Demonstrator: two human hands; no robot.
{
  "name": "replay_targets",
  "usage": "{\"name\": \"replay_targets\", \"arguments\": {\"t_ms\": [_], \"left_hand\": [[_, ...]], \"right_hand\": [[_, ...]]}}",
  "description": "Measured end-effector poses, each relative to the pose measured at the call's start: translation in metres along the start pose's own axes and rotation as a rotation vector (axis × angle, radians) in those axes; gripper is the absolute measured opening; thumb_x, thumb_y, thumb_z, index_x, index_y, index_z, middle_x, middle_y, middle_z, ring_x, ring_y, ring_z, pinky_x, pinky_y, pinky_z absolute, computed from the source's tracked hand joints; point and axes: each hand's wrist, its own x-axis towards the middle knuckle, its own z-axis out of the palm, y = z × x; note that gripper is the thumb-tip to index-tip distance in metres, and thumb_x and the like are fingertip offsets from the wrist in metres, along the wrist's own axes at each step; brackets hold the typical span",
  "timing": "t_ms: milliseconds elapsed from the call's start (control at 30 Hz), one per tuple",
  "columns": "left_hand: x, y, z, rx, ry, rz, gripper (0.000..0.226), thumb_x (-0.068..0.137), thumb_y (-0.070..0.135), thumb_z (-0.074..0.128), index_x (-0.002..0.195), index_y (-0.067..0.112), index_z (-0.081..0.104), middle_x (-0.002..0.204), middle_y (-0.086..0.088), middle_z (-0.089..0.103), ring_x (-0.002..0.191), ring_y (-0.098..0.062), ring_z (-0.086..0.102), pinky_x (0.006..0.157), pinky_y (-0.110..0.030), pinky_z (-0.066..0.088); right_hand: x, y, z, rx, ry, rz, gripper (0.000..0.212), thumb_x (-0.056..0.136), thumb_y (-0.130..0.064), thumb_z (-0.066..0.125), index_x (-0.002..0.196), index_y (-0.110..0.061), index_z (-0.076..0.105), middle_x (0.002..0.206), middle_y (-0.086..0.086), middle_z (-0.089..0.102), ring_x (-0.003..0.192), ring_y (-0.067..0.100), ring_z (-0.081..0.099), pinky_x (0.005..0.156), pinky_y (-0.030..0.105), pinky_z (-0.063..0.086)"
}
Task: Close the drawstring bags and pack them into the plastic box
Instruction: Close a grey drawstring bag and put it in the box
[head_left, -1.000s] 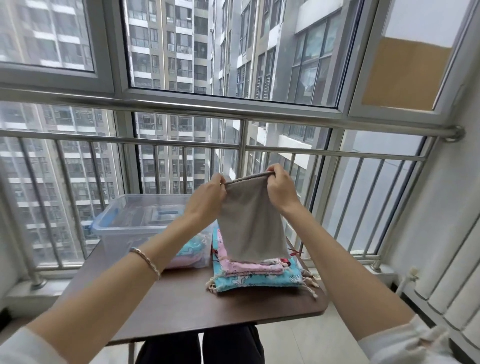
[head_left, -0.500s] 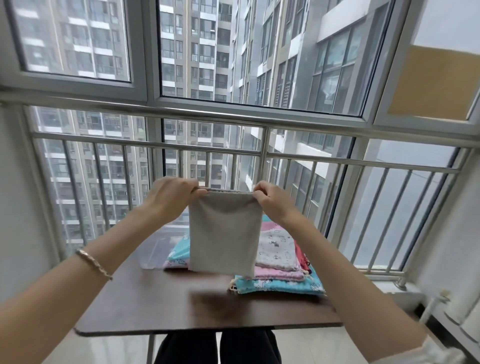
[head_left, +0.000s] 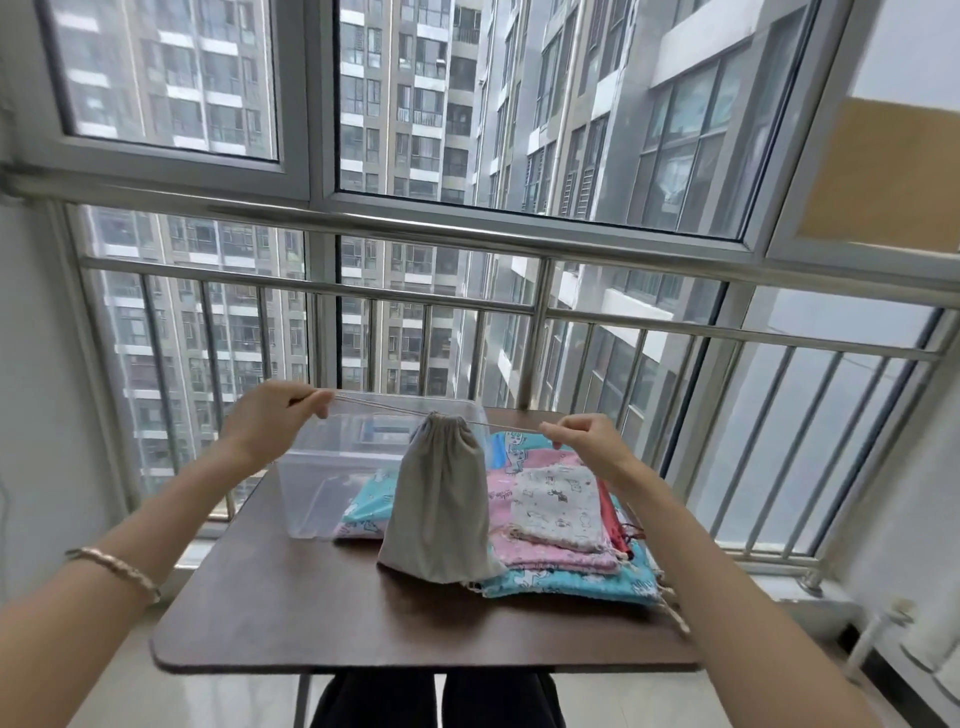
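The grey bag (head_left: 439, 504) hangs upright over the table (head_left: 311, 623), its cinched mouth pointing to 12 o'clock, with the plastic box (head_left: 322, 467) at its 10 and the stack of bags (head_left: 561, 519) at its 3. The left hand (head_left: 270, 421) and right hand (head_left: 587, 447) each pinch a taut cord (head_left: 374, 405). Half a second ago they held the mouth flat and ungathered, closer together.

1 head camera — facing forward, down onto table (head_left: 311, 618).
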Motion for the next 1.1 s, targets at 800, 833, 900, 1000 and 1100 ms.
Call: {"name": "replay_targets", "arguments": {"t_ms": [800,833,900,1000,1100], "left_hand": [[0.021,0.112,0.014,-1.203,-0.434,-0.203,0.03,0.078,0.024,0.061,0.104,0.011,0.068,0.108,-0.004,0.071,0.102,-0.017,0.064,0.095,-0.031,0.046],[0.023,0.114,0.016,-1.186,-0.446,-0.19,0.029,0.078,0.023,0.062,0.104,0.011,0.068,0.11,-0.004,0.071,0.102,-0.016,0.063,0.094,-0.031,0.046],[0.025,0.116,0.02,-1.157,-0.459,-0.17,0.028,0.08,0.023,0.062,0.105,0.013,0.068,0.112,-0.004,0.07,0.102,-0.014,0.063,0.091,-0.029,0.046],[0.03,0.119,0.028,-1.079,-0.441,-0.132,0.025,0.089,0.018,0.058,0.112,0.012,0.065,0.116,-0.003,0.069,0.109,-0.014,0.062,0.09,-0.028,0.044],[0.034,0.125,0.037,-1.007,-0.452,-0.125,0.027,0.092,0.019,0.055,0.116,0.01,0.063,0.118,-0.005,0.068,0.117,-0.022,0.059,0.097,-0.034,0.047]], "right_hand": [[0.026,-0.07,0.064,0.526,-0.442,0.26,0.051,0.099,-0.043,0.032,0.115,0.002,0.049,0.071,0.0,0.043,0.057,0.009,0.032,0.055,0.022,0.027],[0.027,-0.072,0.065,0.447,-0.434,0.286,0.062,0.099,-0.053,0.028,0.118,0.001,0.052,0.069,-0.001,0.042,0.056,0.009,0.03,0.054,0.022,0.025],[0.027,-0.076,0.065,0.273,-0.458,0.281,0.076,0.094,-0.067,0.02,0.125,-0.005,0.053,0.066,-0.003,0.04,0.054,0.008,0.027,0.051,0.023,0.021],[0.021,-0.085,0.063,0.108,-0.576,0.171,0.082,0.091,-0.072,0.013,0.122,-0.011,0.058,0.062,-0.005,0.036,0.054,0.01,0.022,0.05,0.024,0.019],[0.017,-0.093,0.064,0.023,-0.563,0.016,0.06,0.099,-0.054,0.032,0.11,-0.006,0.067,0.06,-0.006,0.034,0.052,0.01,0.021,0.048,0.021,0.02]]}}
